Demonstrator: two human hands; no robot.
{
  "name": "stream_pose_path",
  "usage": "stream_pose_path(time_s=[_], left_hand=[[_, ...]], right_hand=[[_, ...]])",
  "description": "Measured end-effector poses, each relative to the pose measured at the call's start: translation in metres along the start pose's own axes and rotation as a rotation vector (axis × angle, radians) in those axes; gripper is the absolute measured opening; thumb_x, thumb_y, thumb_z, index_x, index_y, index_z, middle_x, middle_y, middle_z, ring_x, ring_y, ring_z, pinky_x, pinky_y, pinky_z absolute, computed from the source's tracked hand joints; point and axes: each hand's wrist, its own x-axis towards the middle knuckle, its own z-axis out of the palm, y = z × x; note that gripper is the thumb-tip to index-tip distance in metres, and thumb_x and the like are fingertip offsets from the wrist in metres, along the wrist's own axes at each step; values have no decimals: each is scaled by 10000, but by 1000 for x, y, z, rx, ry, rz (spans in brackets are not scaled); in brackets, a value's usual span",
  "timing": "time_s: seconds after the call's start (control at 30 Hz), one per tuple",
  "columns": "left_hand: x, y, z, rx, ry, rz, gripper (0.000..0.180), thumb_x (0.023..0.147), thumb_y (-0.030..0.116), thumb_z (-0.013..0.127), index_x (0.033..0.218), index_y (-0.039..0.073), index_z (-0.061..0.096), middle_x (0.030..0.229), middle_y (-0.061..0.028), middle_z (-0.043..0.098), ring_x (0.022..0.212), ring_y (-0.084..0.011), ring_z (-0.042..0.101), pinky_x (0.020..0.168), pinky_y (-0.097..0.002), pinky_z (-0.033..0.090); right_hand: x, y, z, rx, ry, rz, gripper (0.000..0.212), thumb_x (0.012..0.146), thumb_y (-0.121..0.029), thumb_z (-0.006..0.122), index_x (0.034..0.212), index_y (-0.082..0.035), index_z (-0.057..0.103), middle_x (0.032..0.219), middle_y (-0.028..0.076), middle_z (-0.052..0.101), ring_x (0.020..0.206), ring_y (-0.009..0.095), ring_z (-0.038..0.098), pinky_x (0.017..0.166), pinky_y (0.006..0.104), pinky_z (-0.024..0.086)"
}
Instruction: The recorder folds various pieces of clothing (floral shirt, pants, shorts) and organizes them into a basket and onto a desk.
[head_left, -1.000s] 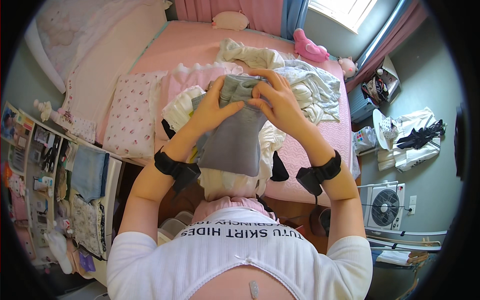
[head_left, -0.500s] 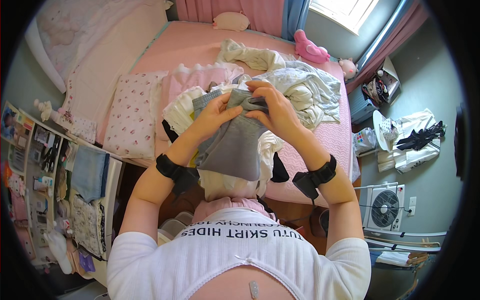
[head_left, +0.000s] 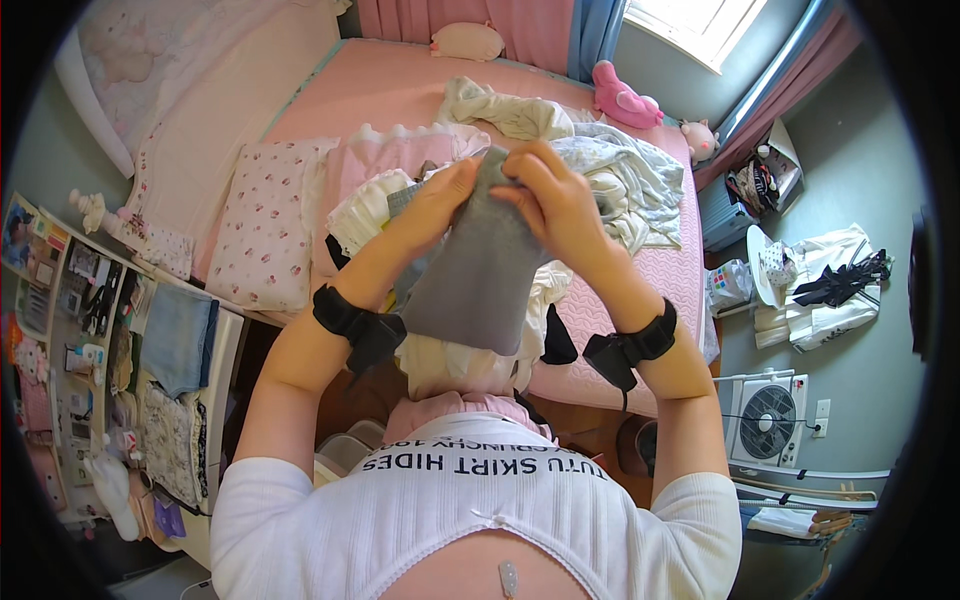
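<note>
A folded grey garment (head_left: pixel 468 290) hangs between my two hands above my lap, its exact kind unclear. Along its upper left edge, my left hand (head_left: pixel 437 208) is closed on the cloth, fingers mostly behind it. My right hand (head_left: pixel 556 200) pinches the top right corner with bent fingers. The lower part of the garment hangs smooth and wide. Beneath it lie cream-white clothes (head_left: pixel 455 372), partly covered by the grey cloth. Just past my left hand, a ruffled cream garment (head_left: pixel 362 212) rests in the pile on the bed.
The pink bed (head_left: pixel 640 340) spreads in front of me. On it lie a crumpled pale blanket (head_left: pixel 640 185), a flowered pillow (head_left: pixel 270 225) and a pink plush toy (head_left: pixel 622 97). Shelves with folded jeans (head_left: pixel 175 345) stand left; a white fan (head_left: pixel 768 420) is at right.
The garment's top has been drawn together into a narrower, smoother shape, and the open fold by my right fingers is gone. My right hand has turned and curled over the corner.
</note>
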Motion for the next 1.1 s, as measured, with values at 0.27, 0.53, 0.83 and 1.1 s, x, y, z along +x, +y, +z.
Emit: stream_pose_path(time_s=[0.27,0.53,0.83,1.1], left_hand=[[6,34,4,376,-43,245,396,734,79,604,1096,5,460,986,-32,523,910,-88,481,801,-243,390],[19,115,-2,597,110,405,356,755,112,583,1086,30,481,1012,-18,525,947,-96,472,840,-230,346],[53,147,34,594,15,664,254,790,52,541,1033,9,481,956,-49,540,863,-114,512,752,-229,407],[39,79,32,322,33,747,424,688,105,631,1078,22,487,962,-62,552,889,-157,519,785,-258,406]], right_hand=[[13,15,-35,79,-223,140,601,554,-293,720,1054,-38,504,1093,140,475,894,266,516,840,344,361],[26,46,-95,-24,-349,505,522,586,-224,669,1043,-44,492,883,118,543,821,222,522,752,287,391],[82,4,-127,-575,252,-113,479,740,-140,551,1178,-56,373,1152,157,429,1030,245,444,915,347,310],[69,-24,-112,-188,-90,40,420,670,-150,643,1046,-60,480,907,108,542,866,236,520,784,326,391]])
